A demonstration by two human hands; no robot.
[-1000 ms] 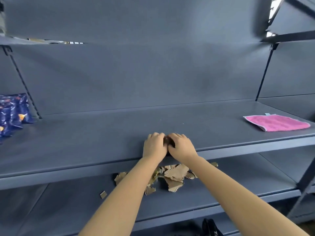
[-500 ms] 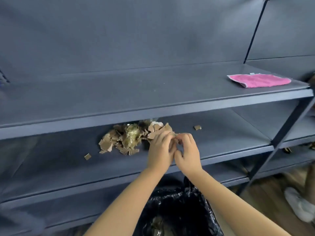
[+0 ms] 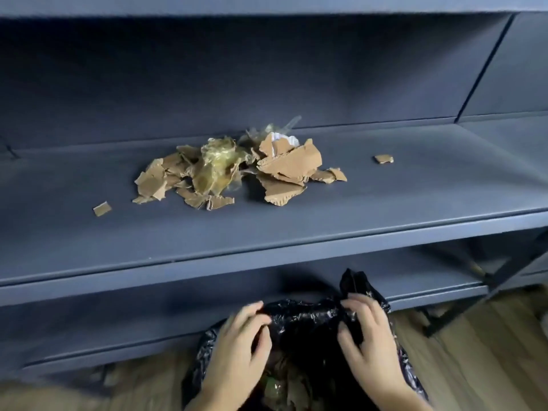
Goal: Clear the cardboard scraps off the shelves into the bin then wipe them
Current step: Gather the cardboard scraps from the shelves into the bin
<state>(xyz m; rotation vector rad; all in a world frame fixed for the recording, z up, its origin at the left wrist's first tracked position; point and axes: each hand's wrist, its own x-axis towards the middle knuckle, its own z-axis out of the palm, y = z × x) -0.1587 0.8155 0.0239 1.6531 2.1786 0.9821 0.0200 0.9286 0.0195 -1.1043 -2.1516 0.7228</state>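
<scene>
1. Two hands work low in the frame. The left hand [image 3: 237, 348] and the right hand [image 3: 367, 342] each have a grip curled onto the rim of the black bin liner [image 3: 305, 318]. As far as I can tell they pinch the plastic and hold its mouth apart. Neither holds any cardboard that I can see.
2. Most of the cardboard scraps [image 3: 284, 167] lie in one heap at the middle of the frame on the shelf [image 3: 296, 232], above and behind the bin. One stray piece [image 3: 102, 208] sits apart at the heap's lower left, and another stray bit [image 3: 383, 159] lies well apart to the right.
3. These scraps look torn, thin and light, stiff enough to keep their shape yet easy to bend. They should slide readily on the smooth painted shelf.
4. Crumpled clear film [image 3: 216, 164] is tangled in the heap's middle. I'd guess it is soft, springy and slippery, so a hold taken there may lift a few caught pieces and shed the others.
5. My judgement is that the better hold is a two-handed scoop. The hands would come in from the heap's left and right sides, slip under the big flat pieces and press together.
6. Both strays lie flat, so each likely needs a fingertip pinch at a raised edge, or a sweep toward the shelf's front lip.
</scene>
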